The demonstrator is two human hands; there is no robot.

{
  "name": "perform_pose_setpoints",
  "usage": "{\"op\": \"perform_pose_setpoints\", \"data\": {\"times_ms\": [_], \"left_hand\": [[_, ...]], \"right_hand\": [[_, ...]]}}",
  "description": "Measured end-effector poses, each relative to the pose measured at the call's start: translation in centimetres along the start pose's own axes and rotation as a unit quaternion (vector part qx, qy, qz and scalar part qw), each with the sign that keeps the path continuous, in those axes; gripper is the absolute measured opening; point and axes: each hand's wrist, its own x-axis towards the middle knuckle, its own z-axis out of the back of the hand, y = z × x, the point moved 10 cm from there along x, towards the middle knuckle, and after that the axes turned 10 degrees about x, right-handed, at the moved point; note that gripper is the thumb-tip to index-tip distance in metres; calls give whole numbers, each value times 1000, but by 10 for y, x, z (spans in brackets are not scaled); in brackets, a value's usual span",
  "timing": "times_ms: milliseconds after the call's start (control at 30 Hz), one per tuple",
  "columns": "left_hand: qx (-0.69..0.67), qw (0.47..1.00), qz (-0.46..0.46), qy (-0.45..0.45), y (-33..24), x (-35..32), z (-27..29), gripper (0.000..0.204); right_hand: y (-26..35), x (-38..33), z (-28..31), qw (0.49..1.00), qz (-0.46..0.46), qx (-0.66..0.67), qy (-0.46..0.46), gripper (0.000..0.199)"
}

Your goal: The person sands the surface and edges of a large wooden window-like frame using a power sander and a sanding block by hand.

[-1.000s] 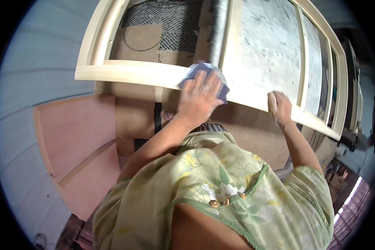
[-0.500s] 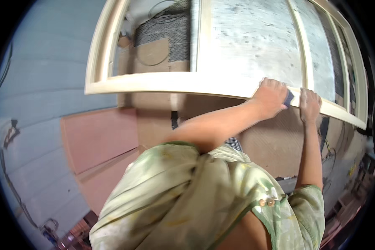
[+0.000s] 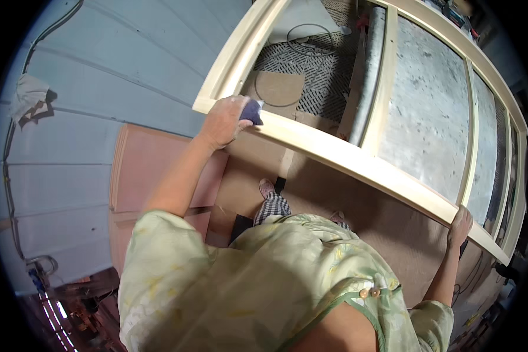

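Note:
A pale wooden frame (image 3: 328, 148) with crossbars lies slanting across the upper right, its near rail toward me. My left hand (image 3: 224, 122) is closed round a dark blue folded piece of sandpaper (image 3: 251, 112) and rests on that rail close to its left corner. Farther along to the right, my right hand (image 3: 460, 226) grips the same rail, fingers over the top, near where a crossbar meets it. Part of the sandpaper is hidden under the left hand.
A speckled grey board (image 3: 425, 111) lies under the frame's crossbars. Through the left opening a patterned dark mat (image 3: 328, 82) and a wire loop show. Reddish panels (image 3: 152, 170) lean by the blue-grey wall (image 3: 88, 141). Brown sheeting (image 3: 364, 217) covers the floor beneath me.
My left hand has slid far left along the rail with the sandpaper, away from my right hand. The right hand still holds the rail. My view has turned, so the frame appears more slanted.

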Motion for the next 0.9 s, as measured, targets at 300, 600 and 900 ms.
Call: {"op": "perform_pose_setpoints", "data": {"times_ms": [300,600,900], "left_hand": [[19,954,282,98,164,85,-73,69],[-122,978,150,76,148,62,-71,75],[-262,954,144,32,228,270,-119,72]], "right_hand": [[389,6,-32,989,102,102,15,29],[403,9,-23,988,41,147,16,26],[419,21,-38,989,-11,119,89,31]]}}
